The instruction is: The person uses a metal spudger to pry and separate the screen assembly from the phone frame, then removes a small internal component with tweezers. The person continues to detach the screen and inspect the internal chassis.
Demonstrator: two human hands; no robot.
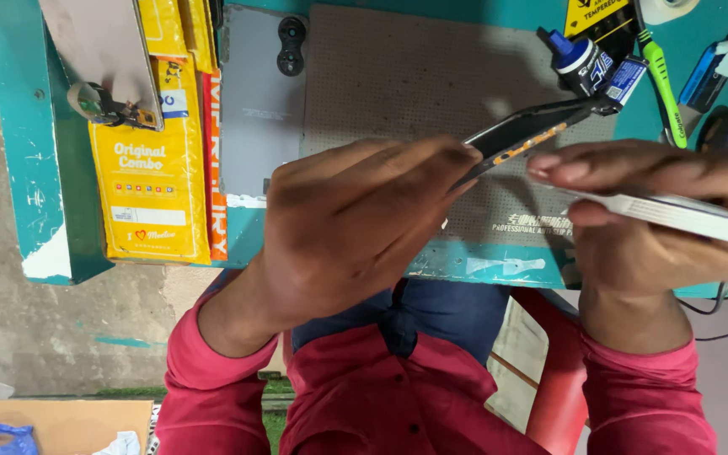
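My left hand grips a thin dark phone frame seen edge-on, with an orange strip along its side, held above the grey perforated work mat. My right hand holds a flat white card-like piece by its edge, its fingertips close to the lower end of the frame. Both hands hover over the front edge of the teal table. How the frame and the white piece meet is hidden behind my fingers.
A grey phone back cover lies left of the mat. Yellow packets and a clip sit at the left. A small glue bottle, a green toothbrush and cables lie at the back right. A red stool stands below.
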